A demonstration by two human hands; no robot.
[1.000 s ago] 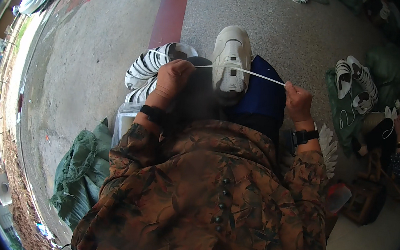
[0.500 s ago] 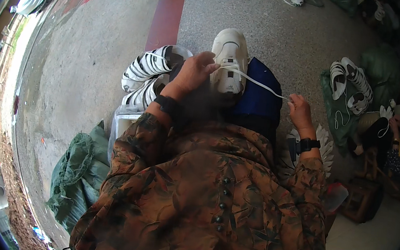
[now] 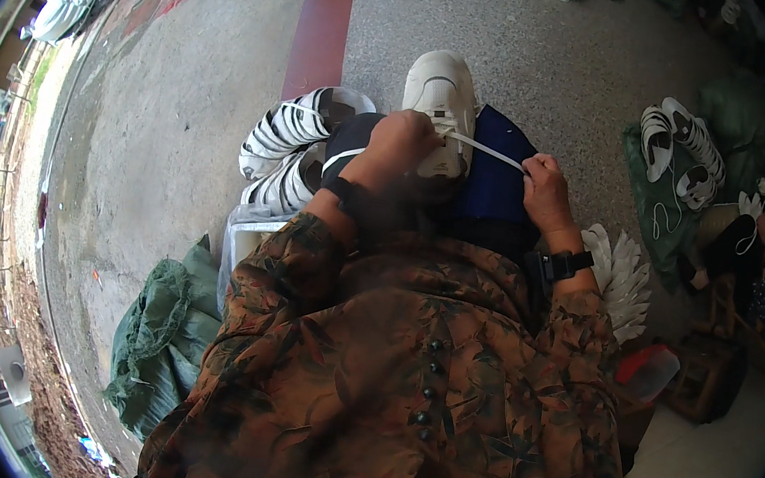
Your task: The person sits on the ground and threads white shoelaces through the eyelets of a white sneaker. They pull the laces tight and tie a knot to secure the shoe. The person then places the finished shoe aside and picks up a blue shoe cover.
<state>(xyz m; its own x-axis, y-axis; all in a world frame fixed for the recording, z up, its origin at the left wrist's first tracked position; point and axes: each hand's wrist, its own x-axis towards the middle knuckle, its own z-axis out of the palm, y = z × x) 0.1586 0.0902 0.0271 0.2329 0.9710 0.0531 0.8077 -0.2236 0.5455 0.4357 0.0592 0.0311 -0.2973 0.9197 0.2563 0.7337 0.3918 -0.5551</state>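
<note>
Head view: right fingers (image 3: 533, 166) pinch lace (image 3: 487, 150); left fingers (image 3: 423, 127), hold unclear, partly block shoe (image 3: 443, 76); striped shoes (image 3: 273, 136), green sack (image 3: 163, 331) nearby.

**Downward Fisheye View, Taken from the Head**

The scene is viewed from the wearer's head, through the left of two fisheye cameras, tilted steeply downward. The patterned shirt (image 3: 367, 361) is shown nearest, across the lower part; just beyond it, the left hand (image 3: 402, 138), the right hand (image 3: 548, 194) and the pale shoe (image 3: 440, 82) are framed above the centre. The grey ground (image 3: 192, 82) is taken in farther off, its left edge bent into a curve. At the far right, details are seemingly lost in shadow.
</note>
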